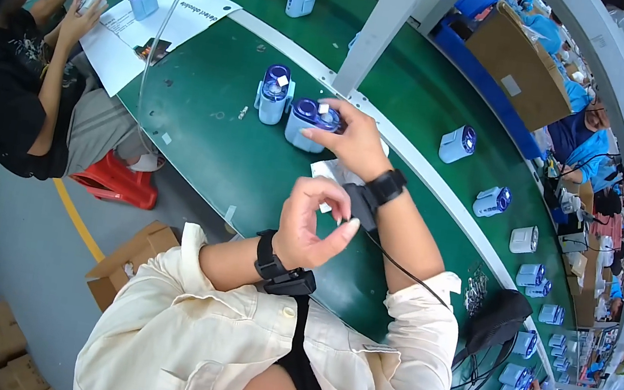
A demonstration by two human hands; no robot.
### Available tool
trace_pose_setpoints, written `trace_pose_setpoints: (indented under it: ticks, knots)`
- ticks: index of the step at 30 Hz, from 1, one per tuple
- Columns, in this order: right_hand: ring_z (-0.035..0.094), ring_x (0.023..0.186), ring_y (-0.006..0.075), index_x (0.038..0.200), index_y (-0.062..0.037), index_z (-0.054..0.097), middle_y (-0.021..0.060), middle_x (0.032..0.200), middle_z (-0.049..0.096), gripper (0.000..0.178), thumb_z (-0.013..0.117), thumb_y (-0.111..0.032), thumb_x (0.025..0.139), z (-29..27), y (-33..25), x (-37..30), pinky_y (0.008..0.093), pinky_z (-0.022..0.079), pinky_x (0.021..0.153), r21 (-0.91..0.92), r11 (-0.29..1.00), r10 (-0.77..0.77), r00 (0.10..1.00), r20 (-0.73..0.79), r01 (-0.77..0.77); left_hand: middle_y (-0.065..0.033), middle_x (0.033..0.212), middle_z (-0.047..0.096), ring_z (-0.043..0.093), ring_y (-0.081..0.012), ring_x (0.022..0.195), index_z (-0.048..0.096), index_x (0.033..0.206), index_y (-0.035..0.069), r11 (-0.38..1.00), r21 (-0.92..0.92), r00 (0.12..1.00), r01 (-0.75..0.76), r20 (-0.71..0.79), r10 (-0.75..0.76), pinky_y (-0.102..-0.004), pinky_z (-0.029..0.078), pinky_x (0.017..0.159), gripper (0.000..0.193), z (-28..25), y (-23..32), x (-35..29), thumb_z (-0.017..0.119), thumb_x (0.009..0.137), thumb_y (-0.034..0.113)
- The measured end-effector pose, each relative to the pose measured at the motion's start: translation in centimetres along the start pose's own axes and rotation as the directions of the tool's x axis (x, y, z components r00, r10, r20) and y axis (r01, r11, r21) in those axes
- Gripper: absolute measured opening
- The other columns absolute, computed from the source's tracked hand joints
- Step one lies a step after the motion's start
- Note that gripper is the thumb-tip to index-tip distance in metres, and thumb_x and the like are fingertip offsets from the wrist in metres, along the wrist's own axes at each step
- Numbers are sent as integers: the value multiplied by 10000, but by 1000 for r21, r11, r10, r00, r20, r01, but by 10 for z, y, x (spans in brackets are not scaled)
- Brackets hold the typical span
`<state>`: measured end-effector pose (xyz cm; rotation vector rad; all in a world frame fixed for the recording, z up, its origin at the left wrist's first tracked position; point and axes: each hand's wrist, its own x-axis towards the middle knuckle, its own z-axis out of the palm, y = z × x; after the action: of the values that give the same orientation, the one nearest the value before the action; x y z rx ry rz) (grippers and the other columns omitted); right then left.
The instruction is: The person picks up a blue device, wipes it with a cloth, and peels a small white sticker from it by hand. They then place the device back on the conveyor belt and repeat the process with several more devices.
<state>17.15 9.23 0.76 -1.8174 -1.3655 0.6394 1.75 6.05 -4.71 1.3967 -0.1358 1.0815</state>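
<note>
My right hand (355, 144) is wrapped round the right side of a light-blue device with a dark-blue top (306, 132), which stands on the green table and has a small white patch on top. A similar blue device (271, 101) stands upright just left of it, apart from my hand. Closer to my body, my left hand (314, 227) is raised with thumb and fingers pinched together. What the pinch holds is too small to make out. A white sheet (328, 170) lies partly hidden beneath my right wrist.
A printed white sheet (113, 47) carries another blue device (144, 2) at the far left, near a seated person (24, 83). Several blue devices, one of them (458, 144), line the conveyor beyond the white rail (427, 171). A grey post (378, 33) rises from it. Small metal parts (476, 291) lie at right.
</note>
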Motion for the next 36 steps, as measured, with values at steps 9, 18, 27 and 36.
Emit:
trace_pose_setpoints:
  ticks: [9, 18, 27, 36]
  knots:
    - [624, 1032, 224, 1216, 26, 595, 121, 1130, 651, 589, 833, -88, 689, -66, -32, -120, 318, 468, 926, 514, 847, -388, 821, 419, 138, -174, 1305, 437, 471, -232, 1224, 205, 1403, 3, 947, -105, 933, 303, 235, -273, -383, 360, 1044, 1007, -13, 57, 25, 856, 640, 100]
    - [620, 894, 243, 1110, -18, 669, 117, 963, 648, 423, 801, -161, 735, -96, -65, -181, 303, 489, 768, -44, 875, -479, 875, 71, 483, -151, 1243, 500, 585, -197, 1075, 276, 1290, 47, 572, -199, 531, 796, 685, -499, -315, 485, 902, 894, -2, 45, 19, 868, 622, 100]
    - [593, 708, 160, 881, 20, 691, 85, 806, 640, 112, 735, -39, 795, -82, -67, -208, 249, 451, 617, -24, 993, -121, 990, -76, 119, -157, 1144, 526, 594, -213, 1027, 291, 1231, 46, 928, 235, 733, 290, 569, -373, -327, 496, 860, 884, 15, 58, 18, 905, 604, 150]
    - [599, 664, 154, 894, 26, 701, 108, 791, 662, 95, 712, 8, 801, -35, -54, -214, 247, 446, 570, -105, 969, -245, 800, -548, 225, -202, 1211, 467, 541, -252, 1048, 264, 1230, 68, 911, 413, 955, -9, 273, -114, -361, 458, 869, 946, 32, 45, -3, 938, 571, 162]
